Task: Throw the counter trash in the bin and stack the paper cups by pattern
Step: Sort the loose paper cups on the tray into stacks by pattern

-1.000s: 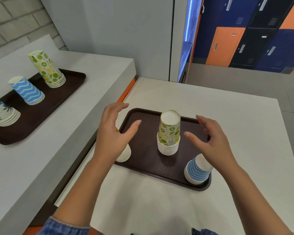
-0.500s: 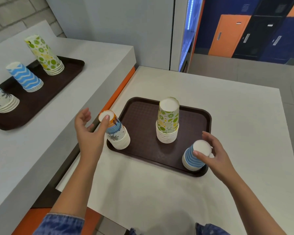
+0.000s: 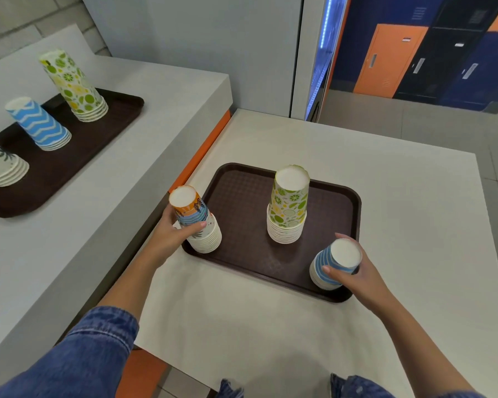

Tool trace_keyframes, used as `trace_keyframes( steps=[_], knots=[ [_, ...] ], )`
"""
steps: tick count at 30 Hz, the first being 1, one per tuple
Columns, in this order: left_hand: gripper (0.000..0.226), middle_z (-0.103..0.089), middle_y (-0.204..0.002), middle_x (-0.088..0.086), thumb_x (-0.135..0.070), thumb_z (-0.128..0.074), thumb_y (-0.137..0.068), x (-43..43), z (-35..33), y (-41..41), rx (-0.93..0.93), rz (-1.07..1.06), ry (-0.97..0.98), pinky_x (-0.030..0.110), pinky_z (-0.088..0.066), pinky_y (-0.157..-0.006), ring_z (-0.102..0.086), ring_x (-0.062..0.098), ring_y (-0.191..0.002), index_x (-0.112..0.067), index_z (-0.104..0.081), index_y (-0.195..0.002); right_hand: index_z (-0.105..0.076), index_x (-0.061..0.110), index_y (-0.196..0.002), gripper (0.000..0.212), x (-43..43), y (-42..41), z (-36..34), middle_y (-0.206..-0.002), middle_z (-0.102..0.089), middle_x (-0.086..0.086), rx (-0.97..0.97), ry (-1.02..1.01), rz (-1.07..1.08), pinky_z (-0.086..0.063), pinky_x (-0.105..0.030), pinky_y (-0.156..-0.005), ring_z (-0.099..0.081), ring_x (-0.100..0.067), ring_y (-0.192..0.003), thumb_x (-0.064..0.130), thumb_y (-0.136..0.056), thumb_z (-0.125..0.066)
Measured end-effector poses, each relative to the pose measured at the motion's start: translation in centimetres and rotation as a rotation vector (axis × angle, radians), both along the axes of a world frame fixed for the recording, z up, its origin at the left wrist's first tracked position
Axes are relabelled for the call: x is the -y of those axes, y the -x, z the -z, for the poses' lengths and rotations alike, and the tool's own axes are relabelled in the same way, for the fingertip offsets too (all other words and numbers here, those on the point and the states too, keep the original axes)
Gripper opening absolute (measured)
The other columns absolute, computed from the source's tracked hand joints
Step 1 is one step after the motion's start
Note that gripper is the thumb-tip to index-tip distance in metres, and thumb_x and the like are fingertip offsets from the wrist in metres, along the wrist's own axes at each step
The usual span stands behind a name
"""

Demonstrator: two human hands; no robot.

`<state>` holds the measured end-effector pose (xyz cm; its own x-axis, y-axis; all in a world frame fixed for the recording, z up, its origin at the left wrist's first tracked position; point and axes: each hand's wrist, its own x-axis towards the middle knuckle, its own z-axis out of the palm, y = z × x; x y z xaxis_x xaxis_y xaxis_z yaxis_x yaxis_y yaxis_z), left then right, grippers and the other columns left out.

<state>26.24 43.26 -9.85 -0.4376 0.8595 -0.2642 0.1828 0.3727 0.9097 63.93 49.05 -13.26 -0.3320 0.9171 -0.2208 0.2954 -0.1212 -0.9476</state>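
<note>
A brown tray (image 3: 242, 196) lies on the white table before me with three upside-down cup stacks. My left hand (image 3: 173, 237) grips the leaf-pattern stack (image 3: 196, 219) at the tray's front left corner, thumb across its side. My right hand (image 3: 357, 271) wraps round the blue-striped stack (image 3: 334, 262) at the front right corner. Between them, further back, stands the lime-pattern stack (image 3: 289, 205), untouched.
On the grey counter to the left sits a second brown tray (image 3: 69, 165) with a lime-pattern stack (image 3: 72, 84), a blue zigzag stack (image 3: 38, 124) and a palm-leaf stack (image 3: 0, 165). A gap with an orange edge (image 3: 204, 150) separates counter and table. Lockers stand behind.
Both hands dropped from hovering beside the lime stack. The left hand closed round the leaf-pattern stack and the right closed round the blue-striped stack.
</note>
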Motion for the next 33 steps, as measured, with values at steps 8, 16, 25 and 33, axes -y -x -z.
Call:
trace_keyframes(
  steps=[8, 16, 25, 33],
  knots=[
    [0.071, -0.056, -0.128, -0.001, -0.02, -0.078, -0.074, -1.1, 1.1, 0.0, 0.02, 0.045, 0.032, 0.028, -0.045, -0.096, -0.054, 0.013, -0.115, -0.018, -0.044, -0.137, -0.051, 0.022, -0.126, 0.076, -0.3, 0.2, 1.1, -0.115, -0.063, 0.008, 0.041, 0.032, 0.003, -0.044, -0.002, -0.076, -0.058, 0.013, -0.096, 0.03, -0.058, -0.081],
    [0.067, -0.062, -0.12, -0.007, -0.021, -0.083, -0.069, -1.1, 2.1, -2.4, 0.005, -0.009, -0.083, 0.025, -0.049, -0.092, -0.059, 0.009, -0.11, -0.022, -0.052, -0.128, -0.051, 0.029, -0.123, 0.068, -1.0, 2.0, 2.1, -0.116, -0.063, 0.011, 0.106, 0.048, 0.011, -0.043, -0.009, -0.08, -0.056, 0.013, -0.101, 0.022, -0.065, -0.086],
    [0.077, -0.051, -0.13, -0.004, -0.026, -0.086, -0.064, -1.0, 2.4, -2.8, -0.077, 0.089, -0.057, 0.027, -0.052, -0.094, -0.053, 0.01, -0.115, -0.032, -0.042, -0.127, -0.042, 0.053, -0.109, 0.063, -0.5, 6.6, 1.4, -0.118, -0.05, 0.014, 0.195, -0.104, -0.11, -0.04, -0.022, -0.094, -0.049, 0.002, -0.11, 0.038, -0.065, -0.085],
    [0.064, -0.041, -0.128, -0.006, -0.036, -0.069, -0.074, 3.1, -1.8, -6.3, -0.504, -0.258, -0.567, 0.029, -0.041, -0.097, -0.044, 0.017, -0.121, -0.013, -0.046, -0.128, -0.027, 0.021, -0.147, 0.109, -1.6, 4.7, 0.1, -0.145, -0.038, 0.003, 0.608, -0.18, -0.389, -0.034, -0.029, -0.109, -0.036, -0.013, -0.134, 0.058, -0.055, -0.073]
  ],
)
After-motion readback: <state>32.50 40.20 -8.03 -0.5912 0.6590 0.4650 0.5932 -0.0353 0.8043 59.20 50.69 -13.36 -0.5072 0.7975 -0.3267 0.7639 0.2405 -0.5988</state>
